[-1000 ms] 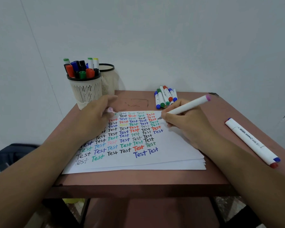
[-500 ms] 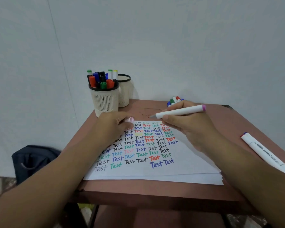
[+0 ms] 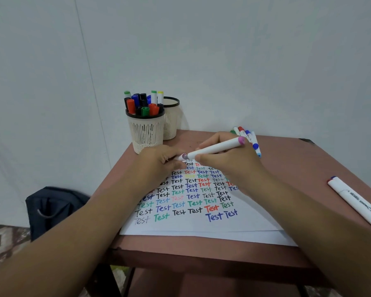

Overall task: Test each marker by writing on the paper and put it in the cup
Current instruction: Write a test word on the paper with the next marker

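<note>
My right hand (image 3: 229,162) grips a white marker with a pink end (image 3: 217,147), held level above the top of the paper (image 3: 201,228). My left hand (image 3: 159,163) pinches the marker's pink cap (image 3: 183,156) right at the marker's tip. The paper is covered with rows of "Test" in many colours. A cream mesh cup (image 3: 147,133) full of markers stands at the table's back left, with a second mesh cup (image 3: 172,120) behind it. Several loose markers (image 3: 250,139) lie behind my right hand.
A large white marker (image 3: 356,205) with a blue and red end lies on the right side of the brown table (image 3: 291,168). A dark bag (image 3: 54,207) sits on the floor to the left. A white wall closes the back.
The marker's tip has left the paper and swung left to meet the cap in my left hand. The camera has tilted up and shifted left.
</note>
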`<state>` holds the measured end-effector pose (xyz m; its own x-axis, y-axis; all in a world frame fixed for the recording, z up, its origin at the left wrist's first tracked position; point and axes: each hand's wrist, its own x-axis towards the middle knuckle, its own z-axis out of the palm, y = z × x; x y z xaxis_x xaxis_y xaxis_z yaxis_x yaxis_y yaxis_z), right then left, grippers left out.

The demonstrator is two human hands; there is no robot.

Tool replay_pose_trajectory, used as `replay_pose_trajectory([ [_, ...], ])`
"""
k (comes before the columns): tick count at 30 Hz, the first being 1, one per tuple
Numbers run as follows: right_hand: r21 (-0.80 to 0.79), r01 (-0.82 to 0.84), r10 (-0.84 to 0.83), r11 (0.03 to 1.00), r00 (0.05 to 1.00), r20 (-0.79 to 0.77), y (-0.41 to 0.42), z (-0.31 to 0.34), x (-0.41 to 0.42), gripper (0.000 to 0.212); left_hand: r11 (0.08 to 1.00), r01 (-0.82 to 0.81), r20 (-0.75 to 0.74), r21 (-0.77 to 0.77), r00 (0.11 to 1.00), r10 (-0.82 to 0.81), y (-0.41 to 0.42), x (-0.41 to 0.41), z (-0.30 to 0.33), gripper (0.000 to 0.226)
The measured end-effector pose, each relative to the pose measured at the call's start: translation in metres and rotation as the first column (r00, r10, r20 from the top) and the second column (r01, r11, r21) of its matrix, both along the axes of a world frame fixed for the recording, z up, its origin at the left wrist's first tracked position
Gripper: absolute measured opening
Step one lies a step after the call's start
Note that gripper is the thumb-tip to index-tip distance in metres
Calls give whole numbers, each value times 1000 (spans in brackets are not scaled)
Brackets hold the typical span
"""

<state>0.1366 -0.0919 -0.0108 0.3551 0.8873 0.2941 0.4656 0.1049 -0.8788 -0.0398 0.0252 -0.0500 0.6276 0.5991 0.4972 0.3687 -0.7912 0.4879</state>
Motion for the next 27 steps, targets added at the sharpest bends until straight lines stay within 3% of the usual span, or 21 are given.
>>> replay_pose_trajectory([
  [12,9,-5,4,1000,993,115,9,3,-11,15,995,44,-11,94,999,-43,10,4,-9,8],
  [20,-10,-20,21,1000,997,77,11,-4,-11,19,1000,9,-36,30,999,-8,5,4,-8,6],
  [23,-22,-52,49,998,993,-107,10,-6,-3,20,1000,3,-58,15,998,-2,3,5,-6,12],
  [27,-52,-84,52,995,889,-454,-4,-7,7,15,1000,-10,-115,3,993,10,-6,4,2,34],
])
